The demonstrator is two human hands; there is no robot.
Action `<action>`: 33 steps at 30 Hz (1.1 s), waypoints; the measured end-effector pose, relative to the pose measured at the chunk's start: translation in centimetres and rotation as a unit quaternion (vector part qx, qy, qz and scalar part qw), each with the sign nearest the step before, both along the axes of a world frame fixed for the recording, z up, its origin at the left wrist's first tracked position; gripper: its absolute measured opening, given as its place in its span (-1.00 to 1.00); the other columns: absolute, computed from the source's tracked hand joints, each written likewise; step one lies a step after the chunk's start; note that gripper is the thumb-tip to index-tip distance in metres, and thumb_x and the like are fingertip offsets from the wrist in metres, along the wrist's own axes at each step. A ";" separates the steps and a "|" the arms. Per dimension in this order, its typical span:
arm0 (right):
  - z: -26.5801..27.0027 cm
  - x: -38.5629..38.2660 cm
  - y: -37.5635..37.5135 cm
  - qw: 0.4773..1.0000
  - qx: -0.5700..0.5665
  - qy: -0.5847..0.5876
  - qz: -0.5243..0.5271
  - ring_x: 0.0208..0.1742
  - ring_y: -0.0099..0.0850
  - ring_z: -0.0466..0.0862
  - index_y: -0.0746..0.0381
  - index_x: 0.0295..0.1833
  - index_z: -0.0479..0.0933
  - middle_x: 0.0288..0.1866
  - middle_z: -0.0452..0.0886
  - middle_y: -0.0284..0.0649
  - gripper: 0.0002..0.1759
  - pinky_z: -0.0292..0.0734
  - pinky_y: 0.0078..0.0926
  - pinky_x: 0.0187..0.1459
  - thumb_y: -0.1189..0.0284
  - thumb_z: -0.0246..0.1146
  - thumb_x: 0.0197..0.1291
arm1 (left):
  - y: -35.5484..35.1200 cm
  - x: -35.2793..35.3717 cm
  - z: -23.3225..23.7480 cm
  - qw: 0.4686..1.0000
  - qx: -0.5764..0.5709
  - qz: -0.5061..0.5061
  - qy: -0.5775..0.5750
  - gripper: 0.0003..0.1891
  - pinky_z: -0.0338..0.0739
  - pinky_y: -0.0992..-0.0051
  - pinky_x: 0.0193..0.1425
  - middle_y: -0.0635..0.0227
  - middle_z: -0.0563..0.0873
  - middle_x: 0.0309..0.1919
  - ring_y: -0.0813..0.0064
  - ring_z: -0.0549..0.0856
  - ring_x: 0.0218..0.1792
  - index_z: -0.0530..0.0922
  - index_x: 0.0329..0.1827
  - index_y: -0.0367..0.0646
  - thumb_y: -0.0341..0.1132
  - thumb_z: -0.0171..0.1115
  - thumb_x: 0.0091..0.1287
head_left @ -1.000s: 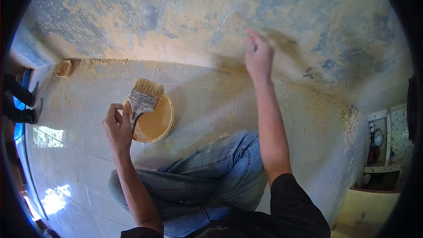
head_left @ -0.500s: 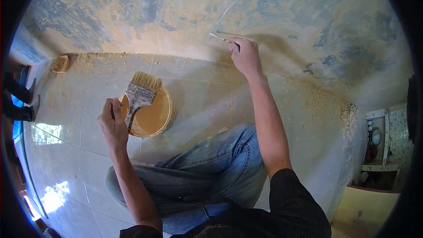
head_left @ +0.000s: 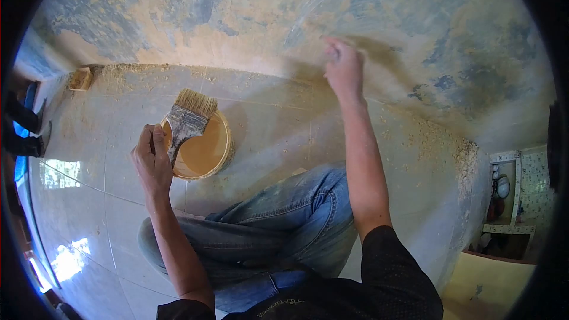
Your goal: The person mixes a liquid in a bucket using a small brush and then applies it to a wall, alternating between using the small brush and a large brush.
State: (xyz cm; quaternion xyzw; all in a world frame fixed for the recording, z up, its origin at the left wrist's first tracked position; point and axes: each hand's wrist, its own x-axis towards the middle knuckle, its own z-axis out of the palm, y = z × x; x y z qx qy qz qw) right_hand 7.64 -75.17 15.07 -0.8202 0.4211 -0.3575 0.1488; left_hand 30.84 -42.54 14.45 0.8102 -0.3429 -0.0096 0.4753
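Observation:
My left hand (head_left: 152,157) is closed on the handle of a wide flat paintbrush (head_left: 188,123), worn and stained. Its pale bristles point up and away, above a round bucket (head_left: 230,151) of tan, paint-like liquid. My right hand (head_left: 345,70) is raised close to the patchy blue-grey and tan wall (head_left: 237,18), blurred by motion, with its fingers curled together. The thin stick-like tool it grips is mostly lost in the blur. Pale scratch lines mark the wall just left of that hand.
I sit cross-legged in jeans (head_left: 290,213) on a tiled floor (head_left: 267,124). Crumbs and flakes lie along the wall's foot. A small block (head_left: 80,79) stands at the back left. A tiled shelf unit (head_left: 502,195) with items is at right. Dark shapes stand at far left.
My right hand has moved to the right along the wall and blurred, and its thin tool shows much less. More pale scratches show on the wall. My left hand still holds the brush.

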 end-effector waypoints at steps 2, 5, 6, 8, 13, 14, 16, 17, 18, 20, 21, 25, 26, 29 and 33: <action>-0.6 0.5 0.1 1.000 -0.002 0.010 0.003 -0.41 -0.48 0.68 0.22 0.20 0.62 -0.15 0.70 -0.15 -0.53 0.68 -0.51 -0.43 0.75 0.02 0.28 | 0.0 0.0 -0.1 1.000 0.000 0.005 0.001 -0.70 0.24 0.46 -0.46 0.31 0.42 -0.62 0.61 0.32 -0.52 0.54 -0.31 -0.32 -0.27 0.06 0.56; 2.4 0.5 0.8 0.998 -0.027 -0.050 -0.011 -0.22 -0.33 0.66 0.19 0.22 0.61 -0.10 0.68 -0.14 -0.50 0.65 -0.33 -0.14 0.77 0.05 0.23 | 0.2 0.1 0.1 1.000 0.008 0.006 -0.002 -0.69 0.23 0.47 -0.47 0.32 0.41 -0.62 0.62 0.31 -0.53 0.53 -0.32 -0.32 -0.26 0.07 0.56; 2.8 0.5 1.1 0.995 -0.038 -0.086 -0.020 -0.11 -0.25 0.65 0.18 0.22 0.61 -0.09 0.68 -0.14 -0.49 0.62 -0.25 -0.01 0.77 0.08 0.20 | 0.2 0.1 0.2 1.000 0.008 0.009 -0.001 -0.69 0.23 0.47 -0.47 0.32 0.41 -0.62 0.62 0.31 -0.53 0.53 -0.32 -0.32 -0.26 0.07 0.56; 3.0 0.5 1.6 0.991 -0.014 -0.127 -0.033 -0.21 -0.33 0.66 0.19 0.23 0.60 -0.08 0.68 -0.12 -0.50 0.66 -0.35 -0.14 0.76 0.06 0.24 | 0.0 -0.1 0.3 1.000 0.007 0.007 0.000 -0.68 0.21 0.48 -0.47 0.33 0.41 -0.63 0.63 0.30 -0.52 0.53 -0.32 -0.31 -0.25 0.07 0.56; 0.0 1.0 0.9 0.998 0.044 -0.038 0.018 -0.16 -0.30 0.71 0.27 0.20 0.59 -0.07 0.67 -0.06 -0.55 0.79 -0.42 -0.26 0.75 0.10 0.23 | 0.0 -0.2 0.6 1.000 0.006 0.001 0.008 -0.69 0.28 0.44 -0.45 0.26 0.46 -0.62 0.57 0.34 -0.54 0.53 -0.32 -0.32 -0.27 0.08 0.55; 0.1 0.8 0.7 0.998 0.044 -0.038 0.019 -0.16 -0.30 0.71 0.27 0.20 0.59 -0.07 0.67 -0.06 -0.55 0.79 -0.42 -0.26 0.75 0.10 0.23 | 0.1 -0.2 0.8 1.000 0.020 0.007 0.014 -0.70 0.35 0.40 -0.43 0.18 0.52 -0.60 0.51 0.39 -0.56 0.53 -0.32 -0.33 -0.28 0.07 0.55; 2.1 0.6 0.6 0.990 0.013 -0.144 -0.008 -0.36 -0.36 0.71 0.30 0.18 0.60 -0.13 0.68 -0.10 -0.62 0.78 -0.44 -0.35 0.70 0.08 0.30 | 0.3 0.1 0.8 1.000 0.016 0.011 0.007 -0.70 0.35 0.40 -0.43 0.19 0.52 -0.60 0.51 0.39 -0.55 0.53 -0.32 -0.33 -0.28 0.07 0.55; 2.5 0.4 0.6 0.990 0.012 -0.142 -0.004 -0.36 -0.36 0.71 0.30 0.18 0.60 -0.13 0.68 -0.10 -0.62 0.78 -0.44 -0.35 0.70 0.08 0.30 | 0.4 0.1 0.8 1.000 0.014 0.010 0.001 -0.70 0.35 0.40 -0.43 0.19 0.52 -0.60 0.52 0.39 -0.55 0.53 -0.32 -0.33 -0.28 0.07 0.55; 2.8 0.0 0.7 0.986 0.023 -0.167 -0.013 -0.44 -0.40 0.69 0.31 0.17 0.60 -0.18 0.68 -0.12 -0.63 0.78 -0.43 -0.37 0.69 0.06 0.32 | 0.4 0.1 0.7 1.000 0.013 0.012 0.003 -0.70 0.35 0.40 -0.43 0.19 0.52 -0.60 0.52 0.39 -0.55 0.53 -0.32 -0.33 -0.28 0.07 0.55; 2.8 -0.4 0.5 0.976 0.048 -0.209 -0.028 -0.57 -0.50 0.62 0.33 0.14 0.61 -0.27 0.65 -0.18 -0.66 0.77 -0.44 -0.39 0.68 0.03 0.36 | 0.1 -0.1 0.6 1.000 0.007 0.008 0.006 -0.70 0.35 0.40 -0.43 0.20 0.51 -0.61 0.54 0.38 -0.54 0.53 -0.32 -0.33 -0.28 0.07 0.55; 2.8 -0.6 0.5 0.977 0.046 -0.207 -0.030 -0.57 -0.50 0.62 0.33 0.14 0.61 -0.27 0.65 -0.18 -0.66 0.77 -0.44 -0.39 0.68 0.03 0.36 | 0.0 -0.1 0.7 1.000 0.007 0.006 0.008 -0.70 0.35 0.40 -0.43 0.20 0.51 -0.61 0.54 0.38 -0.54 0.53 -0.32 -0.33 -0.28 0.07 0.55; 3.1 -0.9 0.4 0.974 0.050 -0.219 -0.027 -0.56 -0.51 0.60 0.34 0.12 0.62 -0.32 0.63 -0.20 -0.69 0.76 -0.47 -0.42 0.64 0.03 0.39 | 0.1 -0.1 0.8 1.000 0.015 0.005 0.011 -0.71 0.34 0.41 -0.43 0.21 0.50 -0.61 0.55 0.38 -0.54 0.52 -0.32 -0.33 -0.30 0.07 0.55; 3.1 -0.9 0.4 0.975 0.047 -0.216 -0.031 -0.56 -0.51 0.59 0.35 0.12 0.62 -0.33 0.62 -0.21 -0.69 0.76 -0.48 -0.42 0.63 0.03 0.41 | 0.2 -0.1 0.8 1.000 0.014 0.007 0.008 -0.71 0.35 0.41 -0.43 0.21 0.50 -0.61 0.55 0.38 -0.54 0.52 -0.32 -0.34 -0.30 0.06 0.55; 3.1 -1.1 0.1 0.978 0.026 -0.202 -0.052 -0.55 -0.50 0.58 0.35 0.10 0.62 -0.36 0.61 -0.22 -0.71 0.73 -0.46 -0.47 0.59 0.04 0.42 | 0.0 -0.3 1.0 1.000 0.020 0.017 0.015 -0.70 0.34 0.42 -0.42 0.22 0.49 -0.62 0.55 0.38 -0.54 0.52 -0.32 -0.34 -0.30 0.07 0.55; 3.2 -1.3 -0.4 0.975 0.023 -0.208 -0.077 -0.58 -0.45 0.60 0.34 0.09 0.63 -0.36 0.62 -0.20 -0.72 0.69 -0.44 -0.53 0.56 0.05 0.43 | 0.0 -0.4 0.8 1.000 0.009 0.003 0.008 -0.71 0.34 0.43 -0.43 0.22 0.50 -0.61 0.57 0.37 -0.54 0.52 -0.32 -0.34 -0.30 0.07 0.55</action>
